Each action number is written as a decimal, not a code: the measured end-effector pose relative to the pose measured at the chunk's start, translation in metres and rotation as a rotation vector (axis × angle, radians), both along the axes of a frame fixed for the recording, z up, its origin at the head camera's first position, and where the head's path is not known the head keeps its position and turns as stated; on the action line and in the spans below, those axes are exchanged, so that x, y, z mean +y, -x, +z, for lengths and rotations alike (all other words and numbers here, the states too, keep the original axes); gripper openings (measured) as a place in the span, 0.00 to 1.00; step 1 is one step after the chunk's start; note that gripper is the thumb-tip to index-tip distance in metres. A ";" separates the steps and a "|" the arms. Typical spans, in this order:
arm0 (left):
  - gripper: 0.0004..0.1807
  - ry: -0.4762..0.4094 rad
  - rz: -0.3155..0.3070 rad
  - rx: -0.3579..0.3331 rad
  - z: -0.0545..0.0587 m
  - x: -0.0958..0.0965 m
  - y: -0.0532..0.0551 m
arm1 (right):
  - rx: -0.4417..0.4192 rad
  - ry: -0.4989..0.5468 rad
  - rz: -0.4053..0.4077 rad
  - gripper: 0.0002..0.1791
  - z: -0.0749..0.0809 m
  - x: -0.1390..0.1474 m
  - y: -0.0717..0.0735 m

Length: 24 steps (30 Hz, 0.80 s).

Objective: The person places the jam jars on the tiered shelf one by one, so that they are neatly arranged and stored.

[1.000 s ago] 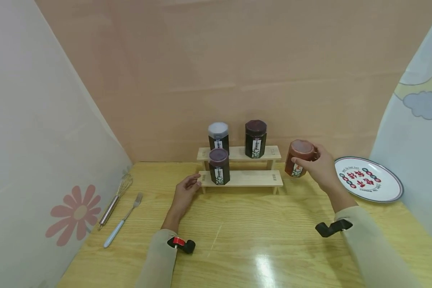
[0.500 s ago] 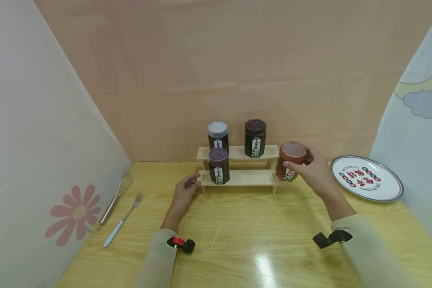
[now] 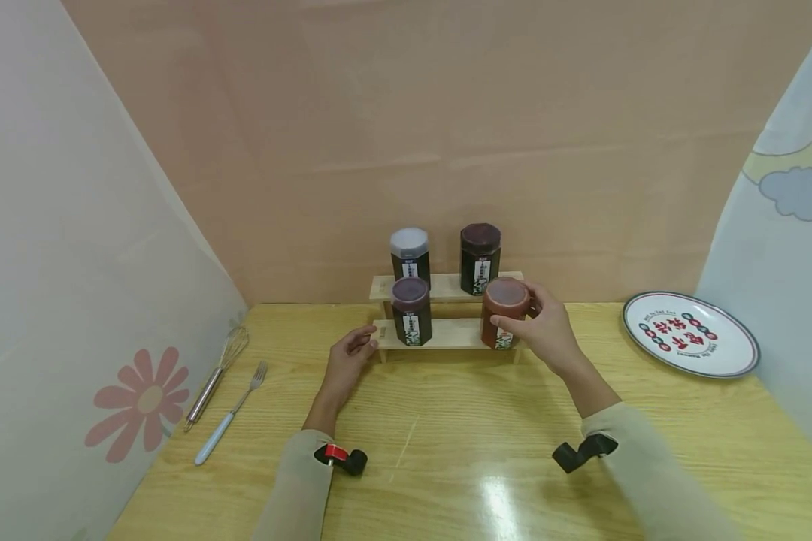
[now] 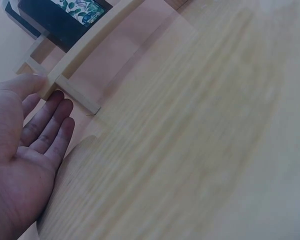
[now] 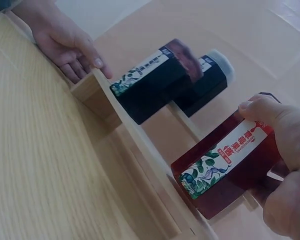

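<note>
My right hand (image 3: 548, 330) grips a red-brown jar (image 3: 505, 295) near its lid, thumb in front and fingers behind. The jar stands upright at the right part of the lower step of a two-tier wooden rack (image 3: 455, 333); in the right wrist view the base of this red jar (image 5: 225, 165) is right at the board. At the rack's left end, my left hand (image 3: 347, 364) pinches the lower board (image 4: 90, 46), thumb on top and fingers below. A purple-lidded jar (image 3: 411, 312) is on that step too. Above are a white-lidded jar (image 3: 410, 244) and a dark-lidded jar (image 3: 480, 259).
On the wooden table (image 3: 446, 421), a whisk (image 3: 210, 391) and a fork with a pale blue handle (image 3: 226, 424) lie at left. An oval white plate (image 3: 713, 361) with red lettering is at right. A tan backdrop (image 3: 446, 150) rises behind the rack.
My right hand has carried the red-brown jar leftward, from beside the rack to over the right part of its lower step. The left hand has stayed at the rack's end.
</note>
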<state>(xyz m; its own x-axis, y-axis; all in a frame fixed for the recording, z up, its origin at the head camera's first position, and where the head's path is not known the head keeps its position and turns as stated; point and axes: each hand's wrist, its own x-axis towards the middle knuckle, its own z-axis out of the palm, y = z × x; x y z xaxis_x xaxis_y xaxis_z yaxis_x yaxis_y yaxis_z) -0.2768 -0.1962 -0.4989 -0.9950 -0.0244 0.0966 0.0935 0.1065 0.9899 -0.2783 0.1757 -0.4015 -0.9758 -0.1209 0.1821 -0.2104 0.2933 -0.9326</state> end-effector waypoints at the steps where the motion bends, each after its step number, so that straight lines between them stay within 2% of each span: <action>1: 0.21 0.002 0.001 -0.001 0.000 0.000 0.000 | 0.000 0.005 0.006 0.49 -0.001 -0.003 0.001; 8: 0.21 0.010 0.018 -0.008 0.001 0.001 -0.001 | 0.009 -0.008 0.014 0.47 -0.009 -0.016 0.008; 15: 0.20 0.011 0.025 0.002 -0.001 0.000 0.001 | 0.026 -0.020 -0.003 0.50 -0.012 -0.021 0.006; 20: 0.20 0.015 0.037 0.004 0.000 -0.001 0.000 | 0.018 0.043 0.061 0.51 -0.019 -0.017 0.003; 24: 0.20 0.020 0.027 -0.005 -0.002 0.000 0.001 | 0.007 0.102 0.071 0.47 -0.030 -0.009 0.000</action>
